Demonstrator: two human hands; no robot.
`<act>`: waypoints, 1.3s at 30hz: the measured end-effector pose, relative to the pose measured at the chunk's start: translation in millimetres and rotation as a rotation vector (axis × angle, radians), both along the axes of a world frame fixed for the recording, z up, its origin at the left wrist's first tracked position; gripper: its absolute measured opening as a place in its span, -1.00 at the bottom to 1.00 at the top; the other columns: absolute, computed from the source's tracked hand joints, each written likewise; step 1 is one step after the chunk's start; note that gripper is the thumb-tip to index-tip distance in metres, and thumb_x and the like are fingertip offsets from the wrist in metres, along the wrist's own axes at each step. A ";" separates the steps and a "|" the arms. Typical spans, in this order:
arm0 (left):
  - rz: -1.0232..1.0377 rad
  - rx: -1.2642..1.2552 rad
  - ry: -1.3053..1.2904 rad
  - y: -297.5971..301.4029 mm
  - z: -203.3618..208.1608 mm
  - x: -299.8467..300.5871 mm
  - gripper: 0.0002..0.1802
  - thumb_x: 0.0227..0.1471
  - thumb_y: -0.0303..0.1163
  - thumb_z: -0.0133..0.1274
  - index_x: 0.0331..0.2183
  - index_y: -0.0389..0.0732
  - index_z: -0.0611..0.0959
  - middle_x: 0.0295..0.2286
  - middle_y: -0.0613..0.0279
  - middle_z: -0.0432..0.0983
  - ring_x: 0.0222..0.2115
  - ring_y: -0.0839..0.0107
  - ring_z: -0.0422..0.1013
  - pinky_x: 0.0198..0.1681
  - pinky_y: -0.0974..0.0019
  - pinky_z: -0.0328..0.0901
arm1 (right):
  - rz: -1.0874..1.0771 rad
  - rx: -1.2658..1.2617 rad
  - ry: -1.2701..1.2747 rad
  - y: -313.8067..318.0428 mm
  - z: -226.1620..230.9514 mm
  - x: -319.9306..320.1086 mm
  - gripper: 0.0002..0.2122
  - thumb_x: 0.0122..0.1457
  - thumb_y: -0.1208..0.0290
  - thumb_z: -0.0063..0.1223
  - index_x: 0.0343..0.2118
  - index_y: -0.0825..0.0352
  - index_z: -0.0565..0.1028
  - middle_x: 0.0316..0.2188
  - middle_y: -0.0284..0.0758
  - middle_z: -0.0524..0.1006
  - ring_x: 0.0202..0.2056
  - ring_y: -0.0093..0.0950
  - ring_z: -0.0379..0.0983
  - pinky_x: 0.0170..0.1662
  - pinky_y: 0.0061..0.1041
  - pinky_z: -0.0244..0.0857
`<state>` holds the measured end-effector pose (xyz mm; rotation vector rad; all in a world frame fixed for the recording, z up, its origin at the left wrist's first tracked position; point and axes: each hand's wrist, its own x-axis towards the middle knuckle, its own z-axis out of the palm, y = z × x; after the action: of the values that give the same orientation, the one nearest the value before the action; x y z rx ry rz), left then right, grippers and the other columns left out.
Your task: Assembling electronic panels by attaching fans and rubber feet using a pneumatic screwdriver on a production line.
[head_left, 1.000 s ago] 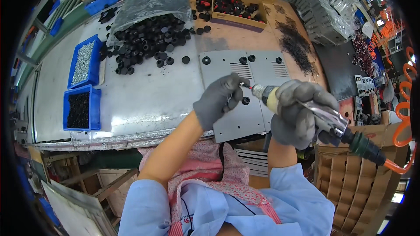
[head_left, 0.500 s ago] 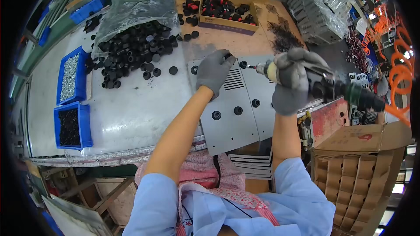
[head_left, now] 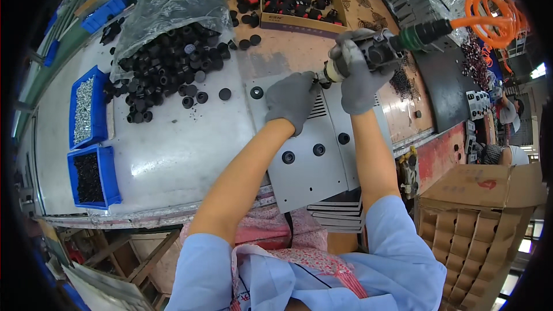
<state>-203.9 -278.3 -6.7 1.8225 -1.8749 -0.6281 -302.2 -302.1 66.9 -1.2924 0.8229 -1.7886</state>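
Both gloved hands meet at the far edge of the grey slotted panels (head_left: 305,184), which lie side by side flat on the worktop (head_left: 173,150), and everything hangs on the alignment here. The right hand (head_left: 358,80) has its fingers clamped round the body of the air screwdriver (head_left: 380,53), which leans well over, its nose pointing left and its orange coiled hose (head_left: 489,20) looping off behind. The left hand (head_left: 292,99) is right at that nose, over the vent slots; what its fingers pinch, if anything, is hidden, so I can't tell whether they're together or apart.

Now for the neat work. With the driver this far over, I'd seat the bit squarely first, then swing the tool upright over the hole, because a slanted drive would likely skew the fastener or chew its head. Left fingertips should steady the part, then clear the bit before it spins. Light pressure down, short burst, stop once it's snug: too much would probably squash the foot.

Look at the round black feet: one (head_left: 256,93) near the left panel's far corner, a pair (head_left: 288,157) nearer the person, another (head_left: 344,138) just across the seam. Each looks best centred on its hole before any torque. And mind that hose; slack in it should stop it tugging the driver off line.
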 end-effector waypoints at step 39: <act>-0.085 0.726 1.789 106.9 30.7 30.9 -0.67 0.16 -0.24 -0.03 -0.09 -0.21 0.46 -0.34 0.23 0.50 -0.50 0.59 0.40 -0.62 0.61 0.18 | 0.227 -0.439 0.051 150.2 75.6 -21.3 -0.62 0.01 0.28 0.01 -0.09 0.25 0.29 -0.38 -0.22 0.40 -0.49 -0.43 0.35 -0.37 -0.36 0.29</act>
<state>-173.0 -171.3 24.0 0.6143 -0.4208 -2.1199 -323.5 -152.0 142.6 -1.6417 0.2957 -1.8143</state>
